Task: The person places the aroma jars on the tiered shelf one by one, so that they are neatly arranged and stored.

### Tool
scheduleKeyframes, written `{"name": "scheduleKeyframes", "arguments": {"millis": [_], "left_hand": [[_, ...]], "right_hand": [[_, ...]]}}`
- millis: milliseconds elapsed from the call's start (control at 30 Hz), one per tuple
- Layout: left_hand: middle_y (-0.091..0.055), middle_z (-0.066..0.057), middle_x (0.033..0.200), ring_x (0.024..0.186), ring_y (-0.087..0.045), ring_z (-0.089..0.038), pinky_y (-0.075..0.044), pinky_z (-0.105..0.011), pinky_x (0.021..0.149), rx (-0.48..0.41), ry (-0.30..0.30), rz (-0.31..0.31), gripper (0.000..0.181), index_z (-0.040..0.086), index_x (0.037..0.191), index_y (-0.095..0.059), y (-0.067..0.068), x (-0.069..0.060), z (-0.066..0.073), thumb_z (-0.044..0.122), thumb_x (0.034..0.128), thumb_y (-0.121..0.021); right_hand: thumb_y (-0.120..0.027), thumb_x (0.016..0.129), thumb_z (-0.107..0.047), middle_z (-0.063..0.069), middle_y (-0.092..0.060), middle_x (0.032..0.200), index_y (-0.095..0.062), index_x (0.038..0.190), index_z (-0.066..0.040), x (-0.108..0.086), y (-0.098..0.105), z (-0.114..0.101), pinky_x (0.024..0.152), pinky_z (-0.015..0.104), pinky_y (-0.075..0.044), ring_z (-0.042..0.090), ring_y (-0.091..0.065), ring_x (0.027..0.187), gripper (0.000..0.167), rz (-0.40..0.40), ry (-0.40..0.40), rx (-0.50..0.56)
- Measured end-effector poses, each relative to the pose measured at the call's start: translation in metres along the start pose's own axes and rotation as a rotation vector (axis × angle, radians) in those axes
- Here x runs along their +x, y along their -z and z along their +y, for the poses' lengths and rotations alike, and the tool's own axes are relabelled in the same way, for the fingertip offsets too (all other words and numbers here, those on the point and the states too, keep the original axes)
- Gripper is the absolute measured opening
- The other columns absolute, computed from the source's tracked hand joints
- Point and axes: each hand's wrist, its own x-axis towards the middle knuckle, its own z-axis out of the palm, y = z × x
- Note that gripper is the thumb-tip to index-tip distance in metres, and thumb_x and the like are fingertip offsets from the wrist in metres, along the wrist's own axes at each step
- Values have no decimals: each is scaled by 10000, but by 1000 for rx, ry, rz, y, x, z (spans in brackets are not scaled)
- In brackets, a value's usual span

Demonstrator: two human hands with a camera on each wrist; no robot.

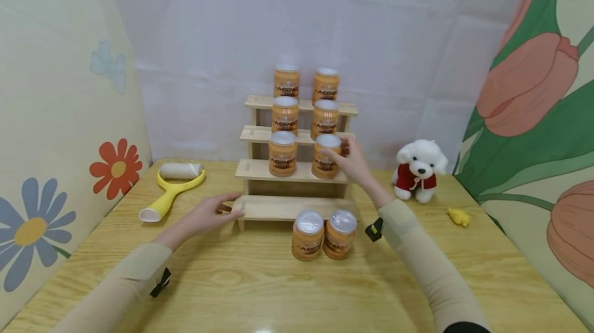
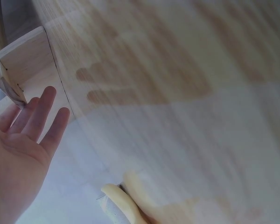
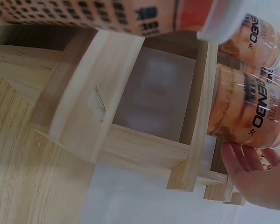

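Note:
An orange can with a white lid is on the right of the second-lowest step of a wooden tiered rack. My right hand holds this can, thumb in front and fingers round its right side. At the bottom step's left end, my left hand touches the wood; the left wrist view has its fingers mostly straight. Another can sits left on the same step, and further cans stand in pairs on the two higher steps. Two cans stand on the table before the rack.
Left of the rack lies a yellow-handled lint roller. A white plush dog in a red vest sits to the right, with a small yellow object near it. A white cloth hangs behind the wooden table.

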Motion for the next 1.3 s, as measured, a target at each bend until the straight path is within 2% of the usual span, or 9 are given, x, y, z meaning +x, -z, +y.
{"name": "scheduleKeyframes", "arguments": {"millis": [233,467,600,767,967,1100,1300], "left_hand": [[-478,-240,1368,1025,-630,-349,-513,-506,898,7,-9,11,651,16,1388,-438,-1,0,-2,422,904,-597],[-476,-223,1378,1034,-629,-345,-510,-499,909,1,-5,3,660,22,1391,-436,-1,0,-2,429,898,-604],[-477,-225,1376,1032,-629,-345,-513,-497,906,2,-2,3,662,20,1389,-437,-1,-1,-2,432,898,-602],[-476,-227,1377,1035,-627,-348,-512,-497,908,0,5,4,666,21,1391,-435,-1,-1,-1,436,897,-601],[-475,-223,1379,1039,-625,-348,-508,-500,914,-6,5,6,667,30,1393,-436,-2,0,-2,442,895,-601],[-473,-226,1380,1038,-625,-348,-509,-499,913,-12,-1,6,663,25,1393,-434,-3,0,-2,431,897,-603],[-477,-233,1372,1036,-625,-352,-509,-502,910,-13,-13,14,650,18,1393,-432,-2,-1,-3,410,903,-604]], "right_hand": [[-713,844,-250,162,-557,1130,-478,1295,-10,1,0,-1,850,339,-492,259,-542,966,562,-15,11,-2],[-702,854,-245,147,-567,1118,-498,1294,-33,1,0,3,799,274,-472,216,-528,924,530,-30,49,22],[-694,861,-244,152,-569,1127,-498,1297,-33,1,-1,3,805,281,-474,220,-532,932,522,-28,51,25],[-671,880,-241,165,-566,1174,-450,1348,-38,0,-2,3,864,339,-499,256,-554,990,555,-30,19,31],[-665,885,-245,184,-523,1257,-371,1405,-44,-8,3,6,956,402,-492,321,-538,1131,630,-62,-51,78],[-659,890,-223,209,-516,1256,-402,1378,-9,-15,8,10,989,425,-476,357,-525,1178,592,-100,-59,76],[-633,905,-294,174,-541,1293,-482,1336,-34,-29,19,16,987,429,-477,333,-531,1185,526,-155,-62,10]]}}
